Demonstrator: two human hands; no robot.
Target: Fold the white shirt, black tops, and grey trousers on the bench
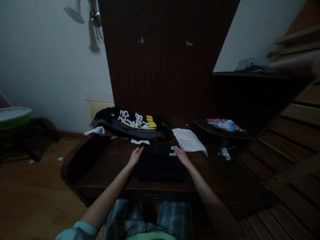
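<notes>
A folded black garment with a grey print near its upper right corner lies on the dark wooden bench top. My left hand grips its left edge near the upper corner, thumb on top. On the opposite side, my right hand holds the right edge beside the print. The fingers under the cloth are hidden on both sides. Behind it, to the left, is a pile of dark clothes with white and yellow lettering. A folded white garment rests just beyond my right hand.
A small white piece lies between the pile and the black garment. A tall dark panel rises behind the bench. At right, a low shelf bears a colourful plastic bag. Wooden slats lean farther right. A green basin stands at far left.
</notes>
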